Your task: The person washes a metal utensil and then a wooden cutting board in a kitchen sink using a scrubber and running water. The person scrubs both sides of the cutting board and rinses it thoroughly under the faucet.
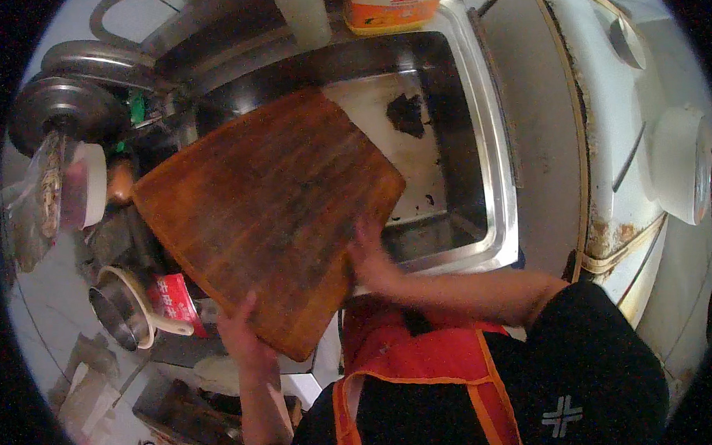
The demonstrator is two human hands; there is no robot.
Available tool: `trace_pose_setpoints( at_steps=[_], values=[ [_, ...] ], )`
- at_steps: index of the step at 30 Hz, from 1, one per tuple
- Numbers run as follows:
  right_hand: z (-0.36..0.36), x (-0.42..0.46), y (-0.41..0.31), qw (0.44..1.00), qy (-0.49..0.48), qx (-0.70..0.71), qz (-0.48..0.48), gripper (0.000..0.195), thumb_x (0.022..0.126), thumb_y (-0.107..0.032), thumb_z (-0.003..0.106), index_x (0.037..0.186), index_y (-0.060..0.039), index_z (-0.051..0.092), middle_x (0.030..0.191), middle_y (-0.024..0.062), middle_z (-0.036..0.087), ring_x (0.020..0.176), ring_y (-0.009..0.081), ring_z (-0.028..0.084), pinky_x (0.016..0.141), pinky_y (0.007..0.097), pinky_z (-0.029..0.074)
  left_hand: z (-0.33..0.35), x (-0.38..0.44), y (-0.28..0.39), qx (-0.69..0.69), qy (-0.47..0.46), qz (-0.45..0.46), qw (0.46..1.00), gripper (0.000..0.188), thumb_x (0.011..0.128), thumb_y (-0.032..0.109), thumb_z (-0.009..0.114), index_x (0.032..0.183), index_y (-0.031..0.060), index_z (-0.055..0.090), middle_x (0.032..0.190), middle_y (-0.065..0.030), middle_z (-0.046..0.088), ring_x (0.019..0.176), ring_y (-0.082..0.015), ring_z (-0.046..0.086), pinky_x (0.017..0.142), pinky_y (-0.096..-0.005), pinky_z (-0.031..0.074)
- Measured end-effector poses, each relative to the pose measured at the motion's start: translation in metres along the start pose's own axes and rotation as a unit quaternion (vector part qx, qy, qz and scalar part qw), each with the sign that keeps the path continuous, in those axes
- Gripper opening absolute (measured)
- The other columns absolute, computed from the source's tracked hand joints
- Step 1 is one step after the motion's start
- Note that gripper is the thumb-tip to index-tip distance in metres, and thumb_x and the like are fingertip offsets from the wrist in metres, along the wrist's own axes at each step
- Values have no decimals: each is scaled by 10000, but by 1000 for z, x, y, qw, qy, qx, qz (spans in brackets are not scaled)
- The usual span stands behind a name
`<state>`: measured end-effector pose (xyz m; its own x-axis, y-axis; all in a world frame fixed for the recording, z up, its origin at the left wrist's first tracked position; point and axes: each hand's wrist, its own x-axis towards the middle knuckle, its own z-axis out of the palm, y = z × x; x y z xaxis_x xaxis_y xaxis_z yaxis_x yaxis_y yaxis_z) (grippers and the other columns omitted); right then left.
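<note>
A large wooden cutting board [267, 219] lies tilted over the left part of a stainless steel sink [500, 217], held between my two hands. At its lower left edge my left hand [245, 338] grips it, the thumb on the upper face. My right hand [372, 257] is pressed to the board's lower right edge, the fingers on the wood and slightly blurred. The undersides of both grips are hidden. In the basin beyond the board a dark scrap [408, 115] lies on the pale, stained bottom.
An orange detergent container [392, 9] stands behind the sink. Left of the board are metal lids [66, 106], a white-lidded jar [90, 184], a red packet [175, 302] and a metal pot [121, 316]. A rust-stained white appliance [616, 172] stands on the right.
</note>
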<state>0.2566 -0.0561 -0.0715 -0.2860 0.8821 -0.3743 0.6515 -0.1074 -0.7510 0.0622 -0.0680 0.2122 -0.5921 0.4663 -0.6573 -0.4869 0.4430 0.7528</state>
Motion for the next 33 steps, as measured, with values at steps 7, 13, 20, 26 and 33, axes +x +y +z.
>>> trace_pose_setpoints(
  at_steps=[7,13,20,26,33],
  values=[
    [-66,90,35,968,5,-233,94,422,915,-172,439,1286,28,409,1388,328,307,1290,481,288,1086,534,224,2,-7,-13,-22,-29,0,999,502,778,27,624,1253,-17,466,1162,-135,579,1032,-282,594,903,-407,489],
    [-40,30,-22,995,77,-31,49,346,911,-170,428,1180,31,508,1364,309,346,1271,457,329,1079,522,242,0,4,-6,-14,-33,18,999,447,795,30,618,1218,-42,491,1144,-131,595,1020,-268,600,893,-386,494],
    [-62,90,9,977,35,-210,32,312,920,-203,420,1044,3,619,1170,221,526,1089,385,481,1004,547,316,-7,6,-11,-24,-61,27,997,438,850,95,619,1248,-11,471,1179,-118,576,1072,-259,573,926,-387,471],
    [6,83,-20,990,133,29,-46,419,950,-201,429,1314,5,419,1365,211,407,1292,374,349,1081,455,279,-1,13,-3,-8,-40,63,997,494,984,351,452,1366,56,347,1319,-117,473,1168,-268,512,957,-400,453],
    [-38,45,-61,962,7,246,-114,448,992,-222,362,1371,17,353,1453,191,303,1354,324,293,1106,397,257,5,5,10,-15,-62,51,997,490,987,318,442,1382,58,315,1331,-125,453,1187,-274,494,985,-412,430]
  ],
)
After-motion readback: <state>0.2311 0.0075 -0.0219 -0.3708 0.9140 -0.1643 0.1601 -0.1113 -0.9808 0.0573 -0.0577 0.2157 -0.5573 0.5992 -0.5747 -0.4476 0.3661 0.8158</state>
